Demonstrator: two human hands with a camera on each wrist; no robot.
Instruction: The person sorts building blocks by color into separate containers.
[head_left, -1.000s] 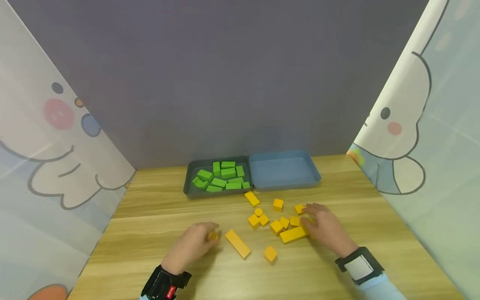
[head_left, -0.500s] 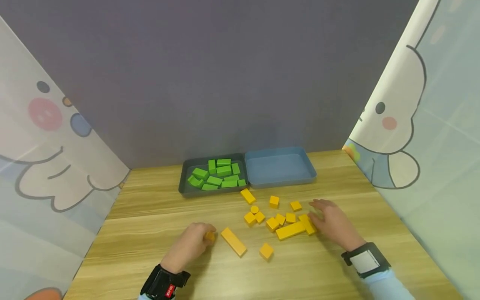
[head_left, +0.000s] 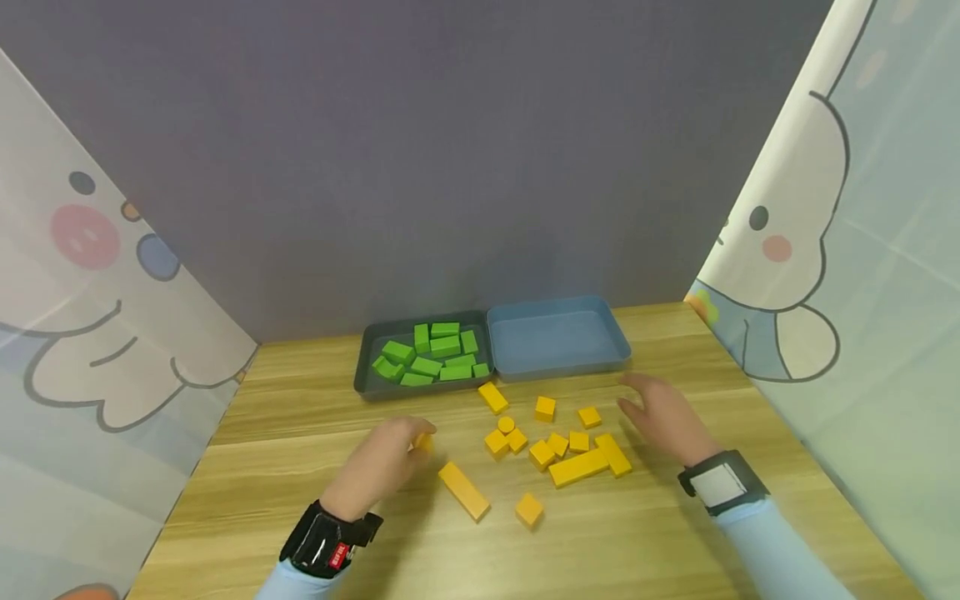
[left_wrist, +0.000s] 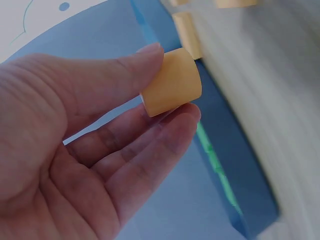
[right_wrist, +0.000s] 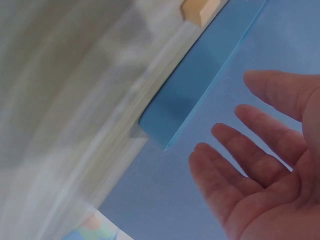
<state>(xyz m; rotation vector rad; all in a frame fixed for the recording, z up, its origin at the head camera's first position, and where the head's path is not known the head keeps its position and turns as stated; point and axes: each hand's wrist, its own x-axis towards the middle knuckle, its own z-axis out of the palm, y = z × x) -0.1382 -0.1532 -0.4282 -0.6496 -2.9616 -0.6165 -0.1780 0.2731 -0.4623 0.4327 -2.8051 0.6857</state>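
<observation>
While the left hand (head_left: 375, 468) pinches a yellow cylinder (left_wrist: 172, 84) (above the counter (head_left: 292, 450)), the right hand (head_left: 666, 421), its grip loosely spread, holding nothing, hovers near yellow blocks (head_left: 613, 455).

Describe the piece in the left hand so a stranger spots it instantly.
On the wooden table, find the dark tray of green blocks. On its near side, the left hand pinches a yellow cylinder. It alone is held; the other yellow pieces lie on the table.
</observation>
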